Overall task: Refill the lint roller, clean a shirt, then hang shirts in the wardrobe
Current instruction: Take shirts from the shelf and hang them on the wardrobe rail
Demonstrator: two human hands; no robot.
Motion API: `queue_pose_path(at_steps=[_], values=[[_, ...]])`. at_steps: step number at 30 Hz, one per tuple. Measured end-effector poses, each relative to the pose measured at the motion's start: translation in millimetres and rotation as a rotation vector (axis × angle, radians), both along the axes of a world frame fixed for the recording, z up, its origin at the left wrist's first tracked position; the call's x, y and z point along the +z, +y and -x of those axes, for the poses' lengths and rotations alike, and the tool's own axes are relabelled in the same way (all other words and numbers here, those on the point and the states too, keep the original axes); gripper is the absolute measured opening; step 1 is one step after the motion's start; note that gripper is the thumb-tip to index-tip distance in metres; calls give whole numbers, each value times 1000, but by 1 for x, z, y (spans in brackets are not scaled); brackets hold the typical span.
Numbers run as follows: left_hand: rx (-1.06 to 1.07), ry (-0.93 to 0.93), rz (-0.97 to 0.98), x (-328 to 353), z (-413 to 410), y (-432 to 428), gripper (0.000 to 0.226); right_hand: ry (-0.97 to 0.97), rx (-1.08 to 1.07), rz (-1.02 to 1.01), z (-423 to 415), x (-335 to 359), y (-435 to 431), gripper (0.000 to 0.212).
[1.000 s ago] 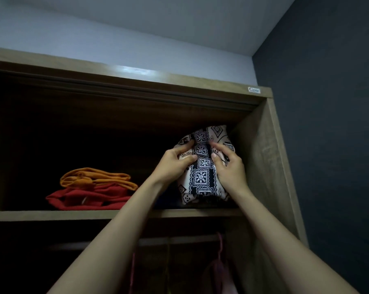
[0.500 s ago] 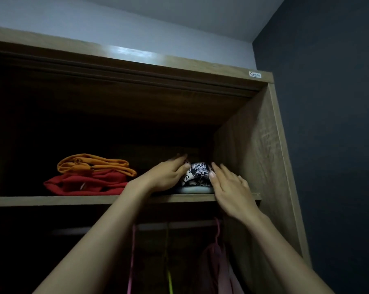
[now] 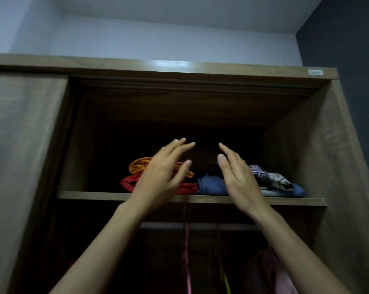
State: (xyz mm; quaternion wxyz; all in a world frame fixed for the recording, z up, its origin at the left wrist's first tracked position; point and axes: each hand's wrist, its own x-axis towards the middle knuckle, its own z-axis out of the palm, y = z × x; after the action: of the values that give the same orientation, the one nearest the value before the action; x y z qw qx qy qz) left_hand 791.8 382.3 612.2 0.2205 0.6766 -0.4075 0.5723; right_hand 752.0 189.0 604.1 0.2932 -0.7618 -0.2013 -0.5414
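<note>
Black-white patterned shirt (image 3: pixel 268 179) lies atop blue garment (image 3: pixel 211 185), wardrobe shelf (image 3: pixel 90 195) right end.

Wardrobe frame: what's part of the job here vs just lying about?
Job: patterned shirt on the wardrobe shelf; hanging rail; pink hanger; left hand and right hand, both open-fingered, holding nothing.
Lying about: orange garment on red garment; blue garment; pink garment below the shelf.

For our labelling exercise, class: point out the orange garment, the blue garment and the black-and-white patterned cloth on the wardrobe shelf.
orange garment (image 3: pixel 139 166): head view, its rolled left end.
blue garment (image 3: pixel 211 185): head view, its front fold.
black-and-white patterned cloth (image 3: pixel 270 178): head view, the middle of its top.
</note>
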Motion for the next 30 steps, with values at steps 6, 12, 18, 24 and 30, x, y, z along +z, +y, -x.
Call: queue_pose_path(at_steps=[6,12,18,24,30], values=[[112,306,243,9,-31,80,48,250,-15,-23,-29,21,57,60],[87,697,238,15,-47,92,62,421,-262,1,-43,27,85,66],[-15,711,179,18,-49,81,53,414,-423,46,-49,25,88,67],[-144,686,141,21,-51,74,32,270,-254,35,-53,16,83,45],[-297,630,220,25,-45,66,33,105,-7,-45,-65,22,73,37]])
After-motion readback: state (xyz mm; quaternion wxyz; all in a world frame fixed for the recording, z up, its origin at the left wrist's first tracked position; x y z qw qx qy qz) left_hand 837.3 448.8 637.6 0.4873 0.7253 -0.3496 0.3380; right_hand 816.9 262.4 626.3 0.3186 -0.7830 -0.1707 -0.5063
